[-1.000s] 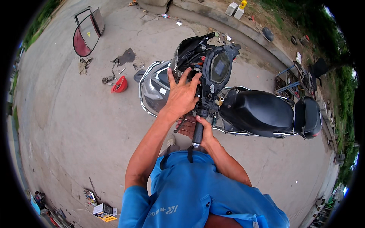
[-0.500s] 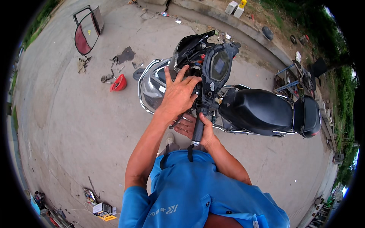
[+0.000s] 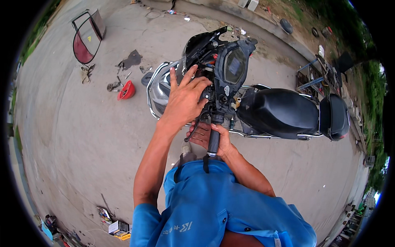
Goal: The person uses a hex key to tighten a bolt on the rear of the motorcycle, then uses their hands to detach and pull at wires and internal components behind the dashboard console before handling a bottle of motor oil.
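A scooter (image 3: 279, 113) stands in front of me, its front covers partly off and wiring showing beside the instrument panel (image 3: 235, 66). My left hand (image 3: 183, 99) is spread over the opened front, fingers apart. Its fingertips reach the dark parts left of the panel, and their contact is partly hidden. My right hand (image 3: 223, 140) is palm up beneath the black handlebar grip (image 3: 213, 142), thumb along the grip's right side. Across its extended fingers lie several thin metal pieces that look like screws (image 3: 200, 133). The brake lever (image 3: 192, 133) passes over those fingertips.
To the left on the concrete are a red bowl-shaped container (image 3: 126, 90), scattered tools (image 3: 114, 86) and a framed mesh-sided panel (image 3: 87, 39). A blue metal rack (image 3: 310, 80) stands at the far right. A box (image 3: 119, 227) lies at lower left, and a kerb (image 3: 263, 35) runs behind.
The view has shifted slightly, moving the scooter a little up in the picture. My left hand stays spread at the opened front; my right stays under the grip with the metal pieces.
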`<state>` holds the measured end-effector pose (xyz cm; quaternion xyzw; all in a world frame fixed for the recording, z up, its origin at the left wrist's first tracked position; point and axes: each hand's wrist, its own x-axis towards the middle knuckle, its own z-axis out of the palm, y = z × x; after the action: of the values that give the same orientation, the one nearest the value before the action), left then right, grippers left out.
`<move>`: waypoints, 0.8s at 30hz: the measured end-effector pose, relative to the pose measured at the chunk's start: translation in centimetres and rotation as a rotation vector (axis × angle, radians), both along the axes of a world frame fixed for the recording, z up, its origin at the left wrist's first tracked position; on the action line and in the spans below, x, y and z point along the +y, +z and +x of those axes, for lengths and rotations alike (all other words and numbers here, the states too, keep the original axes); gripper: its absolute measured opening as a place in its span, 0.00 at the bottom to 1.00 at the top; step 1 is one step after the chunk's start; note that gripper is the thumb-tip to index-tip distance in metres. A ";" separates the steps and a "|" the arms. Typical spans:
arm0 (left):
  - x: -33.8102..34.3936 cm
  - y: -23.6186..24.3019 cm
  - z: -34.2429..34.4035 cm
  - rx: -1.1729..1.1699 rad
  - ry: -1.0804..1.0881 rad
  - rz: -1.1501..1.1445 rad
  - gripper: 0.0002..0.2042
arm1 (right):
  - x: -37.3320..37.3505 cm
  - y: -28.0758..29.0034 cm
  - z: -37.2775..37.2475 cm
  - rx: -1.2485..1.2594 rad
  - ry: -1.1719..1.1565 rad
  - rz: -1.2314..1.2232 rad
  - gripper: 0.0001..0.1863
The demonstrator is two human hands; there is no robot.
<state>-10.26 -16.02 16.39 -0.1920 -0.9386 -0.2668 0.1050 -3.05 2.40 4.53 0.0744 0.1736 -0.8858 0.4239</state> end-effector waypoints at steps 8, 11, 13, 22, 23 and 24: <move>-0.5 0.6 0.0 0.051 -0.010 -0.011 0.26 | -0.1 0.0 0.2 -0.028 -0.020 0.055 0.38; -0.6 0.9 0.0 0.053 -0.009 -0.016 0.26 | 0.0 -0.1 0.2 -0.033 -0.019 0.070 0.36; -0.7 1.1 0.0 0.048 -0.007 -0.023 0.27 | 0.1 -0.1 0.2 -0.032 -0.014 0.064 0.35; -1.1 1.2 0.2 0.035 0.014 -0.022 0.27 | 0.0 -0.3 0.2 -0.047 -0.031 0.099 0.29; -1.1 1.3 0.2 0.032 0.015 -0.022 0.28 | 0.1 -0.5 0.2 -0.061 -0.032 0.102 0.27; -1.1 1.3 0.2 0.032 0.015 -0.021 0.28 | 0.1 -0.6 0.2 -0.075 -0.034 0.106 0.26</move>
<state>-10.03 -17.15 17.73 -0.1904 -0.9410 -0.2529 0.1197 -2.82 2.48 3.92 0.1329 0.2031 -0.8790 0.4105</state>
